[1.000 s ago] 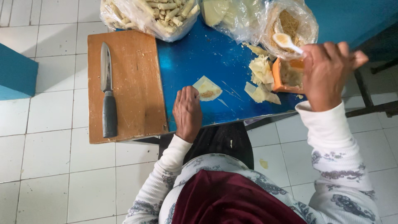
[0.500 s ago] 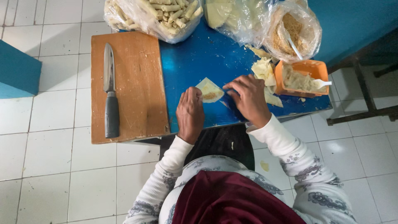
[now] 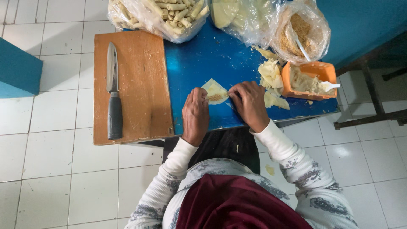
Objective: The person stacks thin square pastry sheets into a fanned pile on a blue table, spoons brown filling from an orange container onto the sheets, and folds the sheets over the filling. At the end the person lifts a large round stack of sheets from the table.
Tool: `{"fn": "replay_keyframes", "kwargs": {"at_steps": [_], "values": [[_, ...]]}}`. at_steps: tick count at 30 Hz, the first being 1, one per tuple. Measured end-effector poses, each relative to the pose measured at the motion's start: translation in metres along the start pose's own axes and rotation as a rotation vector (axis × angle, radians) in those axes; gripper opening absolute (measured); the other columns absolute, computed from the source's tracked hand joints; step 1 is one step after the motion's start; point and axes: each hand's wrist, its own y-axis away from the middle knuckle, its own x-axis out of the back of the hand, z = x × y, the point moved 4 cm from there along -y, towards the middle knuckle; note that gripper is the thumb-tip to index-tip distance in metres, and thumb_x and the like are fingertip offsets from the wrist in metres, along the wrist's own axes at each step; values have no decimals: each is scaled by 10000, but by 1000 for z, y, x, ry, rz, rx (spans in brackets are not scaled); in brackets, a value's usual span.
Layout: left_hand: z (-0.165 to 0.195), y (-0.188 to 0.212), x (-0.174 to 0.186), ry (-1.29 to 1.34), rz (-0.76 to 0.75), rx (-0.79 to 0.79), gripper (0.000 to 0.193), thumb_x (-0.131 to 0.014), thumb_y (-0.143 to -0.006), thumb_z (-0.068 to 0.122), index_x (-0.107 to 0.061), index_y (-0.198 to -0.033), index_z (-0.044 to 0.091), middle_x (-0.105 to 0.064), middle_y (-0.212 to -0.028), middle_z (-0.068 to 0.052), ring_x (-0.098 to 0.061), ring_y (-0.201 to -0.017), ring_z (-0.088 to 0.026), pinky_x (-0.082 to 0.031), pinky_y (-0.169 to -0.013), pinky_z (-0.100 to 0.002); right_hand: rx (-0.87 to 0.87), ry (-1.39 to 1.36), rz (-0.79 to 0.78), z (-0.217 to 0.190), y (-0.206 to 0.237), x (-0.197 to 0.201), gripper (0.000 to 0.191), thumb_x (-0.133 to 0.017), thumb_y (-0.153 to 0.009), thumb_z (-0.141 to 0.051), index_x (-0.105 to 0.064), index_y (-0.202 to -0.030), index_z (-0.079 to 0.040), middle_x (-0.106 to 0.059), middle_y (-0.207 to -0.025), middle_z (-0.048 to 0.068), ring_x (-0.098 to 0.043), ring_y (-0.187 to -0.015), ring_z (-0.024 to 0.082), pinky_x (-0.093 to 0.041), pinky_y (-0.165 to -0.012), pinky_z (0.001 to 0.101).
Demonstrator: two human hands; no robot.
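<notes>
Hiding the pastry wrapper's [image 3: 215, 91] lower edges, both hands' fingertips stay unseen.

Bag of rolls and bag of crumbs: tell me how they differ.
The bag of rolls lies at the table's far edge by the cutting board, packed with pale finger-shaped rolls; the bag of crumbs stands by the orange tub, holding loose brown crumbs. A white utensil sticks into the bag of crumbs; nothing sticks into the bag of rolls. Both are clear plastic and open.
</notes>
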Motion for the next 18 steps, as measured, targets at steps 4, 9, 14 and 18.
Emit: {"fn": "replay_keyframes", "kwargs": {"at_steps": [4,9,14,18], "values": [[1,0,1,-3,12,-32,159,-641,-954,-25,-526,-1054,18,-627,-961,-167,-647,-903,-364,-520,-741,-440,18,33,-2,-1,1,-1,124,-747,-921,-148,-678,-1022,-132,-625,-919,23,-543,-908,265,-354,-802,436],[0,0,0,-7,-7,-17,187,-646,-922,-52,-527,-1052,10,-624,-967,-172,-648,-906,-361,-523,-745,-437,13,62,-9,1,-1,-5,109,-758,-926,-155,-662,-976,-138,-610,-902,25,-534,-900,267,-359,-812,437],[1,-1,1,-15,-4,-53,208,-648,-905,-64,-523,-1055,8,-622,-975,-172,-643,-923,-368,-521,-760,-443,29,0,33,0,0,-4,131,-742,-927,-153,-660,-1025,-121,-621,-953,32,-539,-923,271,-358,-806,436],[1,-1,1,-19,-15,-49,196,-646,-925,-58,-518,-1059,6,-616,-970,-172,-639,-916,-366,-519,-759,-445,15,37,-8,-1,-1,-5,114,-747,-920,-150,-647,-972,-127,-604,-910,38,-535,-917,277,-365,-822,442]]}}
